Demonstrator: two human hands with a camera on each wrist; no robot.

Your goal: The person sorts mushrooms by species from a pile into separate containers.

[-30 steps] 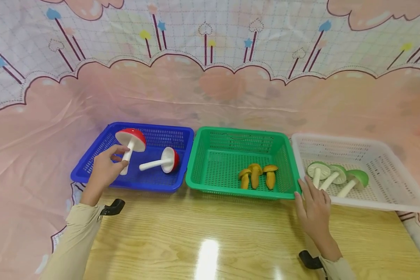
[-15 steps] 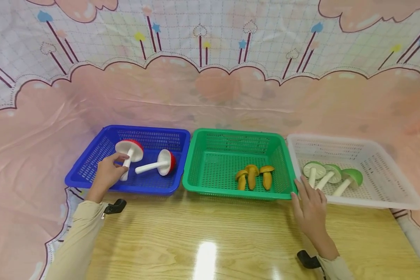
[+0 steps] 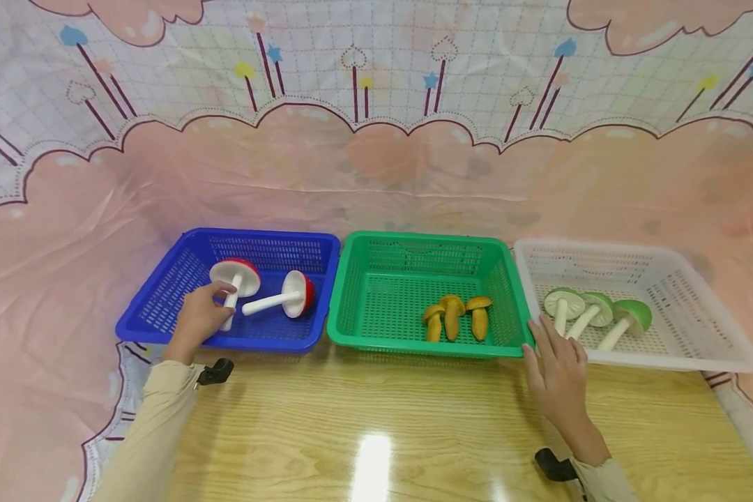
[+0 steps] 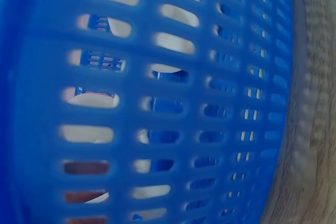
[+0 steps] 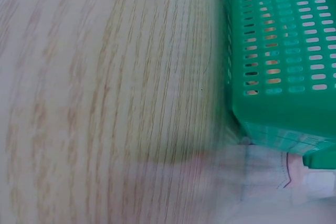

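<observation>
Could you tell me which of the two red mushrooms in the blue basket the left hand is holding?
The left red mushroom: the left hand grips its stem. The other lies untouched, to its right.

Left wrist view: blue basket (image 4: 157, 103) wall fills the frame, blurred; hand unseen, red mushroom (image 4: 173, 17) only slivers through slots. Right wrist view: hand unseen, green basket (image 5: 283, 51) cut off, desk (image 5: 105, 93) blurred.

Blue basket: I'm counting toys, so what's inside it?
The blue basket holds two red-capped mushrooms: one lying down, one gripped by the left hand. That hand covers part of the stem and floor.
</observation>
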